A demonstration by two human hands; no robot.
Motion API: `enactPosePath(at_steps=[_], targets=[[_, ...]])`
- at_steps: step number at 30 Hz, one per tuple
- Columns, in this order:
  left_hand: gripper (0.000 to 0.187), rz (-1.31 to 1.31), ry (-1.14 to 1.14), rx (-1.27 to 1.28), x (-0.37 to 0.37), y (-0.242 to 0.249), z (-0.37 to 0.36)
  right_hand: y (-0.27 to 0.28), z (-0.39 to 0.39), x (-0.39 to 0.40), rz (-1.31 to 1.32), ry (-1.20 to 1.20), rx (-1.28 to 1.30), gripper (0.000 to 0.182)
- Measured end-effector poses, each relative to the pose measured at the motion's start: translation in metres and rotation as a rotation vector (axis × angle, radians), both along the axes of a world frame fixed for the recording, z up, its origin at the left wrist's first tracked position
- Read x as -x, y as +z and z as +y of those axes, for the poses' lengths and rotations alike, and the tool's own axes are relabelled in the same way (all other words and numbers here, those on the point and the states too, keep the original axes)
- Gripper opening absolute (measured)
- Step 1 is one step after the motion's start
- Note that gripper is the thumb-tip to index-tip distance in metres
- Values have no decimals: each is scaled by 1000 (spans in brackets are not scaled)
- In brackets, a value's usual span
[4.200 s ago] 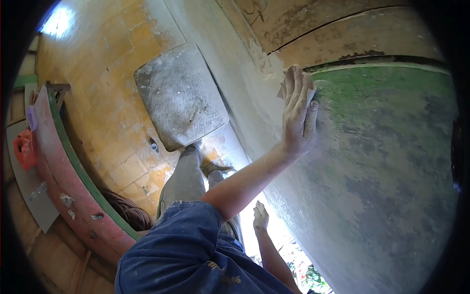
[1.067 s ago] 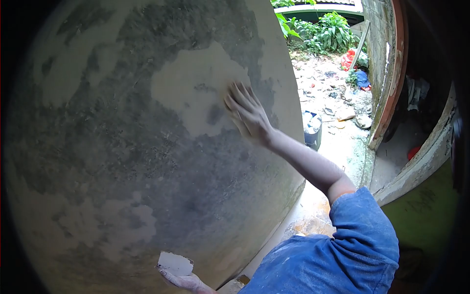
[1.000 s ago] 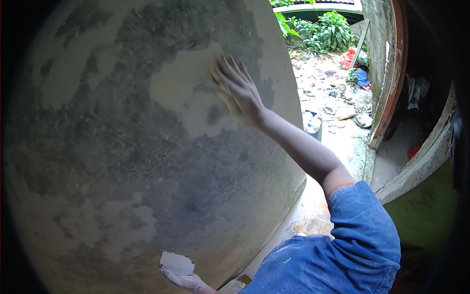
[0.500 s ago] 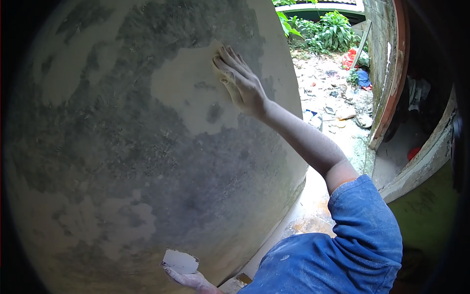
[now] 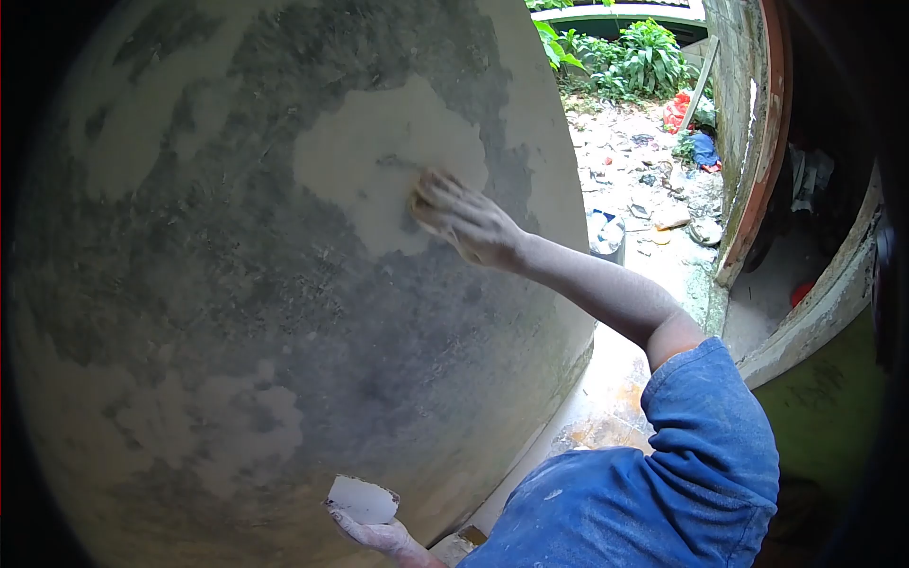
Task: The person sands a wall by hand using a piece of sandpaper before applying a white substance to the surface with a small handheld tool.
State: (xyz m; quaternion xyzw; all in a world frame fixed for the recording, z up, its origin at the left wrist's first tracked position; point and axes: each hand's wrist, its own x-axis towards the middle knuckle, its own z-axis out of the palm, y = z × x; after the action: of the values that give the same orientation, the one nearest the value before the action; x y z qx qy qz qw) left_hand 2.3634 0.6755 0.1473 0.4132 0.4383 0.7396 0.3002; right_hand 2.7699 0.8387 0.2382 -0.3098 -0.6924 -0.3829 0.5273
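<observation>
My right hand [image 5: 464, 220] presses against a grey wall [image 5: 237, 312], fingers together over a small yellowish pad [image 5: 417, 201], mostly hidden under them. Pale, smooth-looking patches [image 5: 331, 156] mark the wall around it, and a dusty coating covers the hand. Lower down, my left hand [image 5: 379, 537] grips a flat white plate [image 5: 363, 500] with rough, dark edges. The plate is tilted up from the palm, close to the wall's lower part.
Beyond the wall's right edge lies bright ground strewn with rubble [image 5: 653, 189]. A bucket [image 5: 606, 237] stands beside that edge. Green plants [image 5: 644, 62] grow at the back. A reddish-edged door frame [image 5: 757, 189] curves along the right.
My right hand has slid down the wall, from the top of the pale patch to its lower part. My left hand with the white plate has shifted slightly right.
</observation>
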Motion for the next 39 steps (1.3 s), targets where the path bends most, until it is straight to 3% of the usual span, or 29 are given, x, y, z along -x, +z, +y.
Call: enactPosePath(at_steps=[5, 8, 11, 14, 17, 18, 21, 22, 24, 27, 28, 30, 34, 36, 39], targets=[[52, 5, -12, 3, 0, -3, -3, 32, 15, -39, -15, -39, -67, 42], [51, -36, 30, -12, -1, -3, -5, 45, 13, -35, 329, 26, -149, 43], [52, -64, 31, 16, -3, -3, -11, 6, 4, -12, 88, -59, -52, 39], [52, -90, 23, 48, -8, 2, -15, 8, -4, -20, -103, -53, -17, 37], [53, -57, -20, 59, 3, -7, -13, 33, 5, -40, 84, -119, -45, 37], [54, -28, -60, 63, 9, -12, -11, 39, 8, -43, 159, -42, -90, 40], [54, -64, -18, 57, 5, -14, -9, 21, 11, -28, 288, -59, -60, 37], [54, -64, -19, 60, 2, -13, -9, 8, 4, -19, 288, -60, -57, 37], [54, -80, 19, 31, -2, -14, -10, -15, -16, -5, 50, -46, 75, 38], [53, -56, -11, 60, -7, -6, -15, -2, -2, -31, 14, -75, -11, 37], [53, -53, -13, 63, -5, -10, -12, 12, 1, -35, 17, -77, -9, 37], [52, -15, 67, -5, -1, -15, -6, 38, 7, -41, 321, -101, -102, 37], [52, 3, -26, 26, -8, -10, -9, 1, -4, -21, 310, -93, -59, 36], [53, -55, 32, 36, -12, -11, -8, -34, -17, -10, 202, -57, 103, 35], [52, 6, 0, 8, -3, -23, -7, -18, -3, -32, 92, -133, 51, 34]])
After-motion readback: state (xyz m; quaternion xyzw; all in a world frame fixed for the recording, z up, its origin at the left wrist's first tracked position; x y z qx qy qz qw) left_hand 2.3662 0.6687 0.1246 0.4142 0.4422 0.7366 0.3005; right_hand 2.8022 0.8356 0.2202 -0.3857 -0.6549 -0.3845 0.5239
